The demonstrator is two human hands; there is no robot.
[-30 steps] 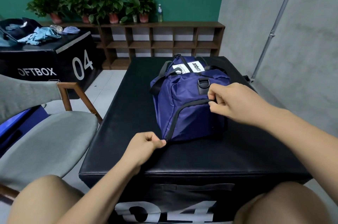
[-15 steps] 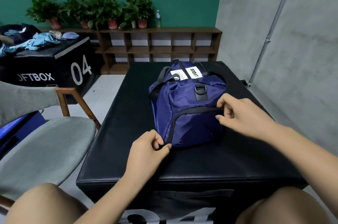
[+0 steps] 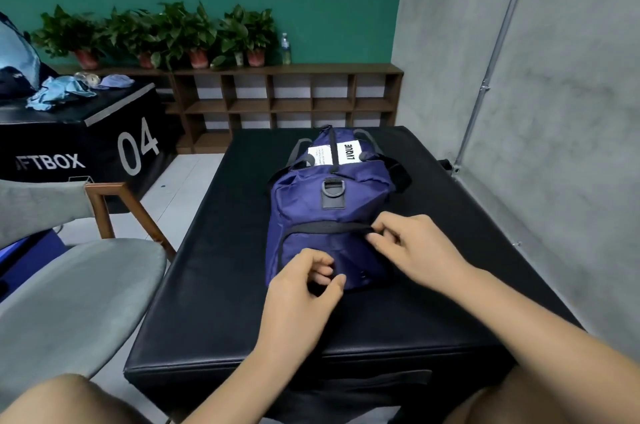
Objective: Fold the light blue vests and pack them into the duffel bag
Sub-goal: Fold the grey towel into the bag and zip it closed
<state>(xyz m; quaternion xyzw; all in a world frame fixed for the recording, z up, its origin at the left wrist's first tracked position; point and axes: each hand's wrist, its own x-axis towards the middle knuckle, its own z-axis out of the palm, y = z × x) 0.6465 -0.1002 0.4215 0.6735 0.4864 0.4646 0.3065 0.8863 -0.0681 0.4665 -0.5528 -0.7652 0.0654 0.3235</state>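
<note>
Preparation of the duffel bag (image 3: 329, 215): end-pocket zip in hand, no packing yet.

The navy duffel bag lies lengthwise on the black worktop (image 3: 214, 285) with its near end facing the person. The right hand (image 3: 412, 250) pinches the black zip (image 3: 332, 227) at the right end of its curved run across that end panel. The left hand (image 3: 304, 285), fingers curled, appears to pinch the bag's lower near edge and brace it. The light blue vests (image 3: 59, 92) lie in a loose, unfolded heap on a separate black box (image 3: 104, 132) at far left, well apart from the bag. The step in hand is judged to be working the zip. The next move calls for a steady pull along the curve with the fabric held taut, after which the vests must be fetched.
</note>
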